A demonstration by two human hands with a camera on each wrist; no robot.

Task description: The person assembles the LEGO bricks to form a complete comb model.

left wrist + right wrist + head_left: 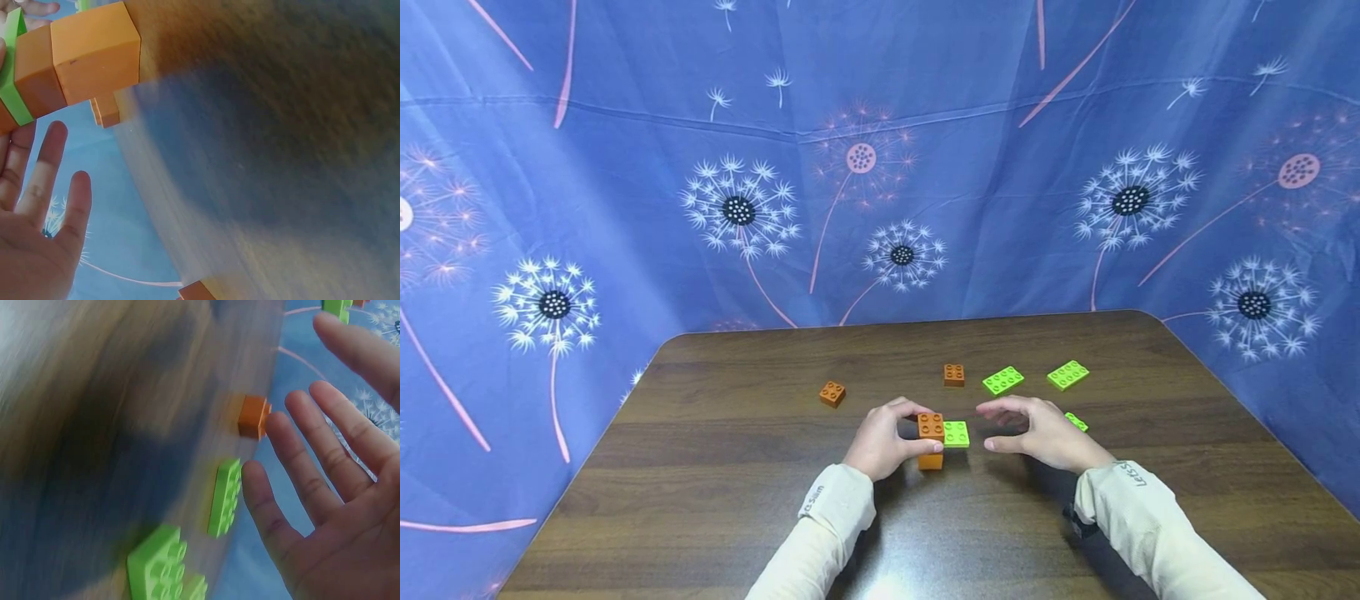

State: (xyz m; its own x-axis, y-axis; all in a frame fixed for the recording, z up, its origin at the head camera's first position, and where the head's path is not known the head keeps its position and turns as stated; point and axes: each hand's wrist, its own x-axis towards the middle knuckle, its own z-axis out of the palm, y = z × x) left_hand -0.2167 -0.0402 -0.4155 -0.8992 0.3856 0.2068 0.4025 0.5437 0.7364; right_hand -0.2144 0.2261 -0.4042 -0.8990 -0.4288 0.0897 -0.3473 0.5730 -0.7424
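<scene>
Between thumb and fingers, my left hand [883,442] pinches a stack of toy building bricks. An orange brick [930,424] with studs tops it, and a light green plate [957,434] juts out to the right below that. The left wrist view shows the green plate [14,78] sandwiched between orange bricks, with a larger, lighter orange brick [97,56] at the bottom end. To the right of the stack, apart from it, is my right hand [1037,433], its fingers spread and holding nothing. The right wrist view shows its bare palm [356,550].
On the brown table [737,500] lie two loose orange bricks, one at left [832,394] and one farther back [953,375]. Green plates [1003,381] lie at the back right; another green piece [1077,422] is partly behind my right hand. A blue patterned cloth [880,167] hangs behind.
</scene>
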